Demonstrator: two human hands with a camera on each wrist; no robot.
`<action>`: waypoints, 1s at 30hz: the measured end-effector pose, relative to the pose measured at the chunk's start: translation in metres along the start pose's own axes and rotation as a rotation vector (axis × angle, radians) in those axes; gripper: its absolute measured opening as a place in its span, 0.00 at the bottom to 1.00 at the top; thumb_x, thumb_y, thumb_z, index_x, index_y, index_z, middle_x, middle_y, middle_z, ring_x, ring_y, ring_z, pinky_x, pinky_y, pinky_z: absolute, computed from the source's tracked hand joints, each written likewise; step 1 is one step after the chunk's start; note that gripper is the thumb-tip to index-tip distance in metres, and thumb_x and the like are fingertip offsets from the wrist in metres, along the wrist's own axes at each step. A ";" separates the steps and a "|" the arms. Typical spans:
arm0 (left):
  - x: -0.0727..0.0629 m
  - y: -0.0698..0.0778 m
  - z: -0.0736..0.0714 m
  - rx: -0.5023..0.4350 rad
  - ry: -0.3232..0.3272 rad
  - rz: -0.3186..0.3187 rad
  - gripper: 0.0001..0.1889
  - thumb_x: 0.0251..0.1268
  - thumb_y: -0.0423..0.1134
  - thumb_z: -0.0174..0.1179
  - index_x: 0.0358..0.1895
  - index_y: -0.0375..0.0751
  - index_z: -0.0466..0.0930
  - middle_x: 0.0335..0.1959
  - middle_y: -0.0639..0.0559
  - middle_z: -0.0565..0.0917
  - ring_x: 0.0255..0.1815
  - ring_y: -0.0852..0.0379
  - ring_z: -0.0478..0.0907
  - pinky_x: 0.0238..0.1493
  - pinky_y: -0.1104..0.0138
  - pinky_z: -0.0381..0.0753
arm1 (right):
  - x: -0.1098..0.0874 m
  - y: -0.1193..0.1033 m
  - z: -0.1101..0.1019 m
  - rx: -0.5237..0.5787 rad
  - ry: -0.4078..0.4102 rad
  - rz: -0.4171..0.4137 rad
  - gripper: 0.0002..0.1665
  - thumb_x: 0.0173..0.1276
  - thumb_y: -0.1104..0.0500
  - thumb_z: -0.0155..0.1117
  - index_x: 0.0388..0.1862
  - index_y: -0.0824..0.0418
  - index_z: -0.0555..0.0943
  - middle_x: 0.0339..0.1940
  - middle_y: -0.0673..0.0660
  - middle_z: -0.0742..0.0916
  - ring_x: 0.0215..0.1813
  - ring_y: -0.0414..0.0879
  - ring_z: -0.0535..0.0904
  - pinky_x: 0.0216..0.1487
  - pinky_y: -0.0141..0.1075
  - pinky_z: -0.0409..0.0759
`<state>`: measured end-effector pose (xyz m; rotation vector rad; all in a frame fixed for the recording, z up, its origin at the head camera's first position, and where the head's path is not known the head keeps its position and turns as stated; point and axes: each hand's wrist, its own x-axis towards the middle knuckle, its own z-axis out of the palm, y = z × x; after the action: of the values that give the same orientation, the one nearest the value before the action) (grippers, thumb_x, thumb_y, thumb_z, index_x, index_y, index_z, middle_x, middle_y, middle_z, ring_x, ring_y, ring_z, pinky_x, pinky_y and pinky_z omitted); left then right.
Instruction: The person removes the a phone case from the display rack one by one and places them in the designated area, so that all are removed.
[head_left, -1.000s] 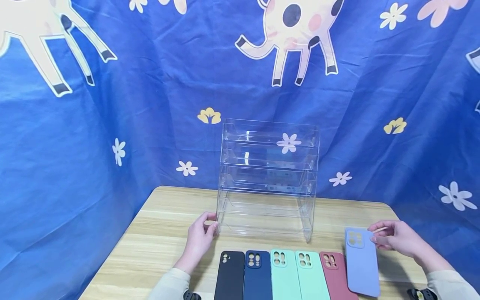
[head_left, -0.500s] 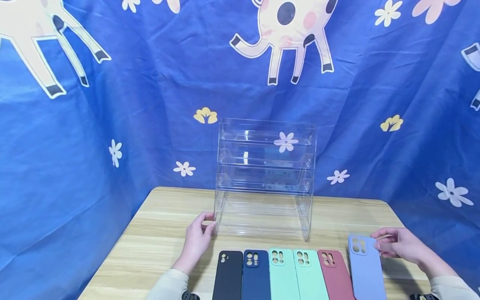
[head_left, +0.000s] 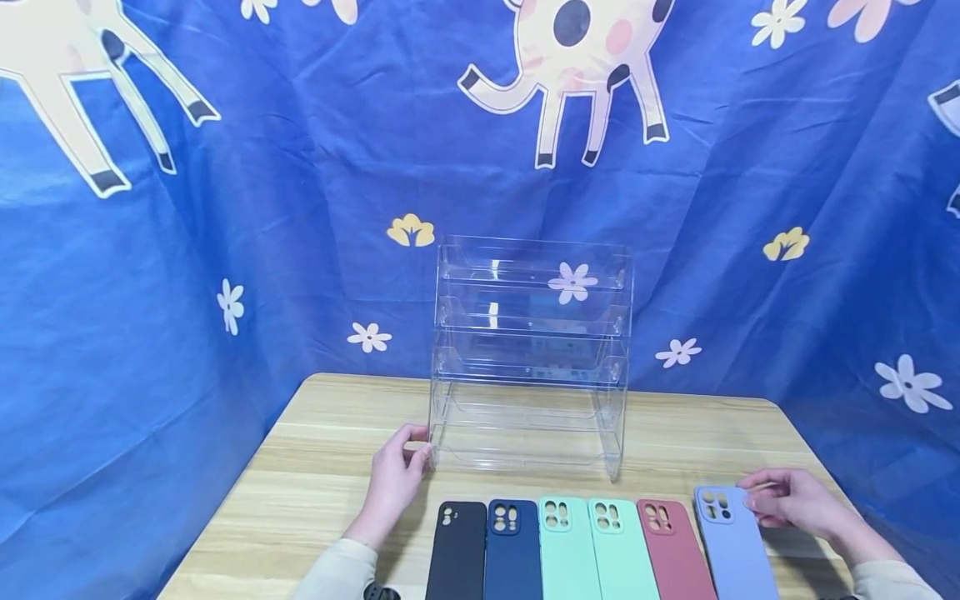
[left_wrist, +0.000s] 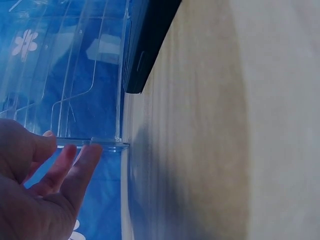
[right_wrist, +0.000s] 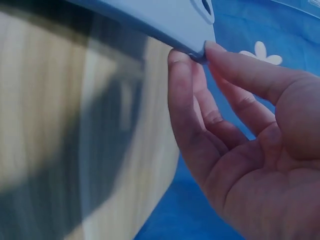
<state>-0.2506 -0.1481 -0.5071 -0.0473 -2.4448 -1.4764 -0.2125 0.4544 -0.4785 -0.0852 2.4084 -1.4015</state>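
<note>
My right hand (head_left: 791,504) pinches the top right corner of a lavender phone case (head_left: 738,550), thumb against fingertips. The case (right_wrist: 165,20) lies nearly level beside a dark red phone case (head_left: 675,546); whether it fully touches the table cannot be told. My left hand (head_left: 397,471) touches the lower left side of a clear tiered display rack (head_left: 525,462). In the left wrist view, fairly straight fingers (left_wrist: 82,170) meet the side panel's edge. The rack's tiers hold nothing visible.
Left of the red case lie two mint phone cases (head_left: 568,550) (head_left: 624,550), a navy one (head_left: 513,554) and a black one (head_left: 457,554), side by side, their lower ends cut off. A wooden table (head_left: 322,467) bears everything. Blue printed cloth (head_left: 337,167) hangs behind and at both sides.
My right hand has moved the lavender case down toward the front edge, lowering it into line with the other cases. The left hand stays at the rack. The head view has shifted slightly.
</note>
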 end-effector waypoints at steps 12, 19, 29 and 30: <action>-0.001 0.001 0.001 -0.022 -0.001 0.000 0.13 0.70 0.25 0.62 0.55 0.35 0.81 0.52 0.37 0.86 0.36 0.46 0.89 0.35 0.67 0.92 | 0.005 0.004 0.019 -0.054 0.029 -0.070 0.26 0.72 0.65 0.65 0.58 0.86 0.72 0.36 0.58 0.90 0.31 0.43 0.85 0.30 0.37 0.89; -0.001 0.001 0.001 -0.029 -0.006 0.006 0.13 0.70 0.25 0.62 0.55 0.34 0.81 0.52 0.36 0.86 0.36 0.46 0.89 0.34 0.71 0.91 | 0.006 0.008 0.032 -0.105 0.105 0.011 0.25 0.71 0.62 0.68 0.56 0.81 0.77 0.38 0.57 0.90 0.34 0.45 0.85 0.32 0.37 0.89; -0.002 0.002 0.000 -0.018 -0.002 -0.002 0.13 0.70 0.25 0.62 0.56 0.35 0.81 0.53 0.37 0.86 0.37 0.46 0.89 0.34 0.70 0.91 | 0.009 0.001 0.051 -0.205 0.259 0.095 0.21 0.66 0.63 0.73 0.53 0.74 0.82 0.37 0.54 0.89 0.33 0.44 0.82 0.30 0.35 0.88; -0.002 0.002 0.000 -0.015 -0.004 -0.005 0.14 0.70 0.25 0.62 0.56 0.35 0.81 0.52 0.37 0.86 0.37 0.46 0.89 0.34 0.70 0.91 | 0.009 0.001 0.052 -0.211 0.264 0.098 0.21 0.66 0.63 0.73 0.53 0.74 0.82 0.36 0.54 0.89 0.32 0.44 0.82 0.30 0.35 0.87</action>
<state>-0.2480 -0.1470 -0.5061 -0.0475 -2.4385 -1.4982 -0.2038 0.4098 -0.5049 0.1739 2.7289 -1.1743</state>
